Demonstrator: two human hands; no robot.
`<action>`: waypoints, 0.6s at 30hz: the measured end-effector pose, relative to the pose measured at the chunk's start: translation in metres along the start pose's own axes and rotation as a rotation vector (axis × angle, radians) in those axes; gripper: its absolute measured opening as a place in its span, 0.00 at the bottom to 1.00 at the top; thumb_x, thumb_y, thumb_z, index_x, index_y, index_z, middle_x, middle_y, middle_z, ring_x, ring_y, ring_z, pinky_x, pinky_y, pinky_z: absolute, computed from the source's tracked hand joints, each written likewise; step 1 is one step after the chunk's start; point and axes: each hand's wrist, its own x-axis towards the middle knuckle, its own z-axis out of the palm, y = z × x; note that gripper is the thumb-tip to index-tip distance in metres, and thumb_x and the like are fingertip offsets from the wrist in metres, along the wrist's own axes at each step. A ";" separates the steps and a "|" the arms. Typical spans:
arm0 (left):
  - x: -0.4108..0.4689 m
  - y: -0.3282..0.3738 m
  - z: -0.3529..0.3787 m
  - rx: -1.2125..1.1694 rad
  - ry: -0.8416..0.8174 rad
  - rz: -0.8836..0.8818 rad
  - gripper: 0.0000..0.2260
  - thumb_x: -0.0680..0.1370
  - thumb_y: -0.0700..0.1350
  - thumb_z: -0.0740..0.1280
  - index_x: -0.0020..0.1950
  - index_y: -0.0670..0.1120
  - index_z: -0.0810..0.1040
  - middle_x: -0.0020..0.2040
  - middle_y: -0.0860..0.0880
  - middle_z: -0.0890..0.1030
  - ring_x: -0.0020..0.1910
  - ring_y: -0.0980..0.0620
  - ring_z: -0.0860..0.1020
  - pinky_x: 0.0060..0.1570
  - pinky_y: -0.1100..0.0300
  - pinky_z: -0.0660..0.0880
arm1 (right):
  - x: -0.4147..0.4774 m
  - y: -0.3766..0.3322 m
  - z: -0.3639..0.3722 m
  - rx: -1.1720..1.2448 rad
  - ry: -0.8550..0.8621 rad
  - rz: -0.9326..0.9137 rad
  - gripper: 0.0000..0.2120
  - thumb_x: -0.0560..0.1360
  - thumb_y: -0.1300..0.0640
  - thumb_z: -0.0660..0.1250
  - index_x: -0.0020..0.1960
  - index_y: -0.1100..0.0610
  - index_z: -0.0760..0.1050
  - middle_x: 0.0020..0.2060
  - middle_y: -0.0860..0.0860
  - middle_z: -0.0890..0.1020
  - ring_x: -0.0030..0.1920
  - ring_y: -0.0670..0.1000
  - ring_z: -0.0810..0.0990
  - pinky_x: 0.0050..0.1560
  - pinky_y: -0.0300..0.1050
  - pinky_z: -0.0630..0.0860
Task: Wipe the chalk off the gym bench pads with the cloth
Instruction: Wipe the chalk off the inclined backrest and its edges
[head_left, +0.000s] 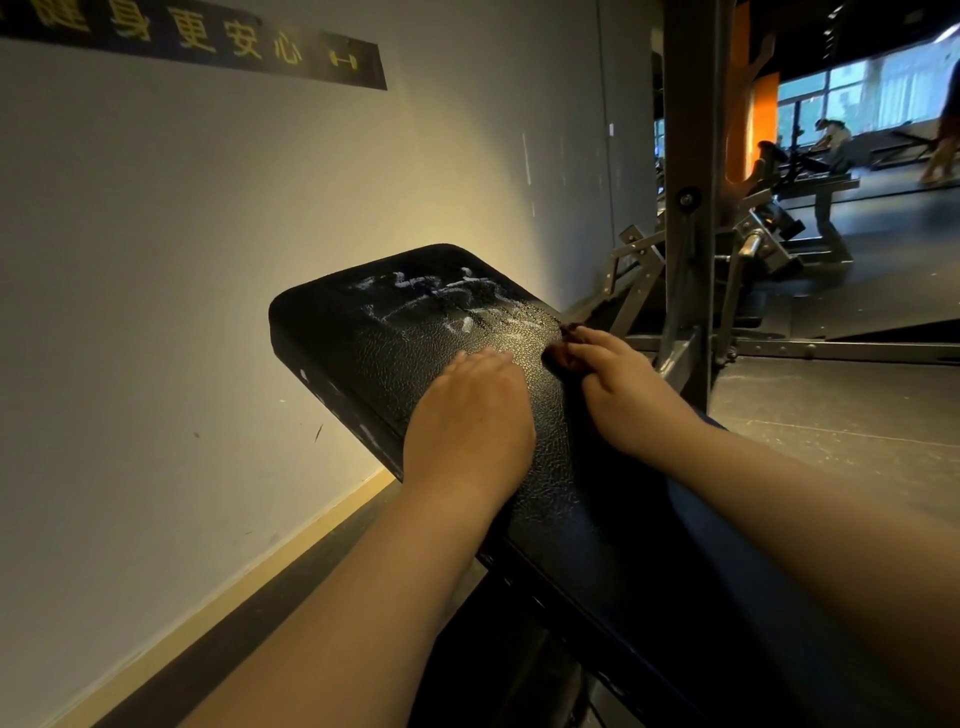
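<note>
Wall: a plain pale wall (208, 260) stands along the left side of the bench.
Pad: the long black leather bench pad (358, 358) runs from near the person away to its far end.
Chalk: the white chalk marks (441, 304) lie in scribbles across the far end of the pad, from near the left edge to the right edge.
Left hand: the left hand (467, 410) lies flat on the middle of the pad, fingers straight, holding nothing.
Cloth: the small dark brown cloth (553, 361) sits at the right edge of the pad, bunched up.
Right hand: the right hand (623, 395) has its fingers curled tight round the cloth.
Frame: a tall grey metal frame (685, 208) stands past the right edge.
Next move: the chalk lies ahead and a bit to the left of the cloth, and the right hand is nearer, so it likely needs to push forward along the pad.
</note>
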 end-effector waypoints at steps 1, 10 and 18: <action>0.000 0.000 0.000 0.001 0.003 0.001 0.21 0.82 0.43 0.57 0.76 0.45 0.68 0.77 0.48 0.67 0.77 0.52 0.62 0.78 0.55 0.54 | -0.001 -0.005 0.003 -0.017 0.012 -0.012 0.24 0.79 0.66 0.58 0.74 0.59 0.71 0.77 0.53 0.65 0.77 0.56 0.61 0.77 0.44 0.52; -0.001 0.000 -0.002 -0.007 0.018 0.000 0.21 0.83 0.42 0.56 0.76 0.45 0.68 0.77 0.48 0.67 0.78 0.52 0.62 0.78 0.57 0.53 | -0.017 0.021 -0.013 0.048 -0.038 -0.072 0.24 0.79 0.67 0.58 0.74 0.57 0.71 0.76 0.49 0.66 0.77 0.49 0.62 0.76 0.38 0.52; 0.000 0.000 -0.001 0.006 0.013 0.000 0.21 0.83 0.42 0.55 0.77 0.45 0.67 0.77 0.48 0.67 0.77 0.52 0.62 0.78 0.56 0.53 | -0.030 -0.009 -0.002 0.065 -0.050 -0.177 0.24 0.79 0.66 0.60 0.74 0.53 0.72 0.76 0.46 0.66 0.76 0.45 0.62 0.76 0.41 0.54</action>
